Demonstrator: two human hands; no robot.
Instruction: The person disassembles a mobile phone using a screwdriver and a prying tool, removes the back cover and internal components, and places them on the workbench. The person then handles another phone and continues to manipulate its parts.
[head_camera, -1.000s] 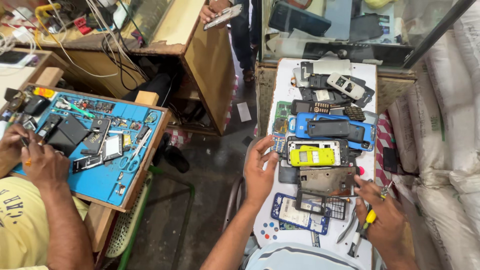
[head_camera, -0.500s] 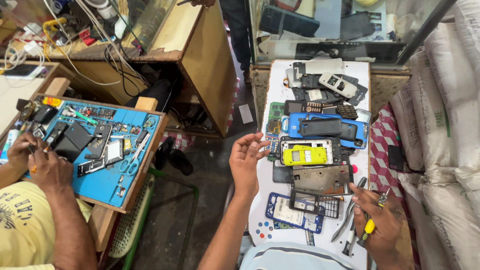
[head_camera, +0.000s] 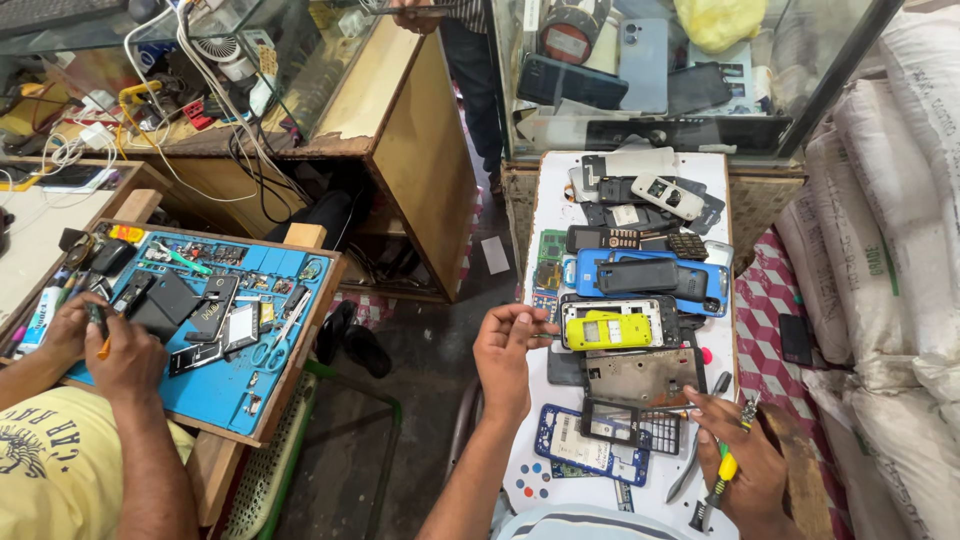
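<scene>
My left hand (head_camera: 505, 350) hovers at the left edge of a narrow white board (head_camera: 722, 172), fingers curled in with the tips pinched; whatever is between them is too small to tell. It is beside a yellow phone body (head_camera: 607, 331). My right hand (head_camera: 745, 462) grips a screwdriver with a yellow-green handle (head_camera: 724, 472). Its forefinger reaches onto a bare grey metal phone chassis (head_camera: 645, 375). A black phone frame (head_camera: 610, 422) and a blue phone back (head_camera: 580, 447) lie between my hands.
More phones and shells, one of them blue (head_camera: 640, 277), cover the board's far half. Grey tweezers (head_camera: 695, 452) lie by my right hand. White sacks (head_camera: 900, 230) stand to the right. At left, a person in a yellow shirt (head_camera: 60, 470) works over a blue mat (head_camera: 225, 385).
My left hand has closed from an open, palm-up spread into a pinch and drifted a little right. The right hand keeps the screwdriver. The view has shifted slightly.
</scene>
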